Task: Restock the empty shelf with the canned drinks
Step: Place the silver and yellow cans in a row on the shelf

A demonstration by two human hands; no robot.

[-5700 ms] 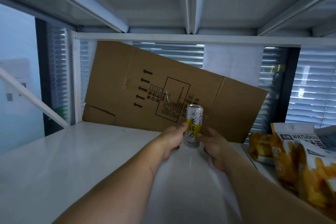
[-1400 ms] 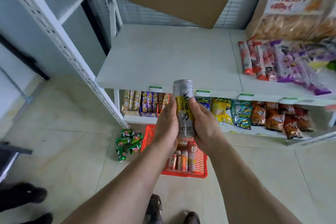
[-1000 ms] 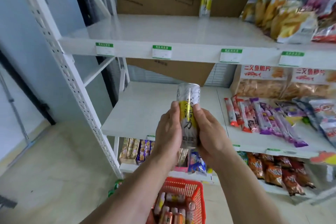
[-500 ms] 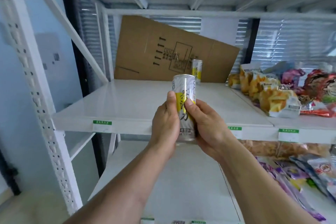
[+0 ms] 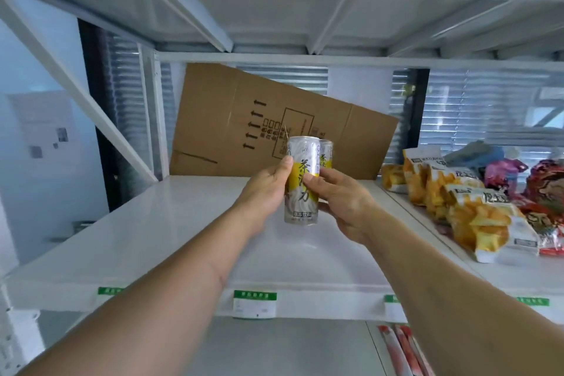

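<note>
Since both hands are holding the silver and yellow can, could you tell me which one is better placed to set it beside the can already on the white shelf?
Probably the left hand: the standing can is behind the held can's right side, where the right hand would crowd it.

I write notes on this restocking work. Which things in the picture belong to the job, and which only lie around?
Job: the can held by left hand and right hand; second can standing behind it; white shelf.

Lying about: cardboard sheet; snack bags; price labels.
</note>
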